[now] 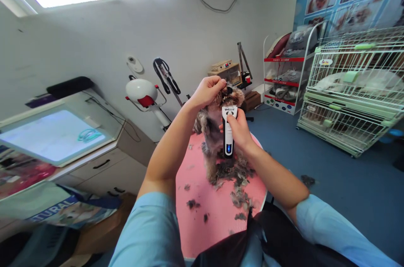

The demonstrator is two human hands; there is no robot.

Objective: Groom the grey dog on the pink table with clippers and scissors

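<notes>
A small grey-and-tan dog (214, 126) sits upright on a round pink grooming table (192, 233), its head tipped up. My left hand (208, 91) is closed at the dog's muzzle, pinching fur or the muzzle itself; the fingertips partly cover what they grip. In my right hand (241, 130) is a white-and-black hair clipper (229, 132), held upright with the thumb on its front. The clipper's head is just below the dog's chin, against or close to the throat; contact cannot be made out. Tufts of cut fur (241, 178) lie around the dog.
At right stand a wire cage (353, 90) and a white rack (280, 86) with bags. A cabinet (107, 166) with a lit panel is at left, a white lamp-like device (142, 92) behind it. A bag printed "NATURAL" (72, 208) lies lower left.
</notes>
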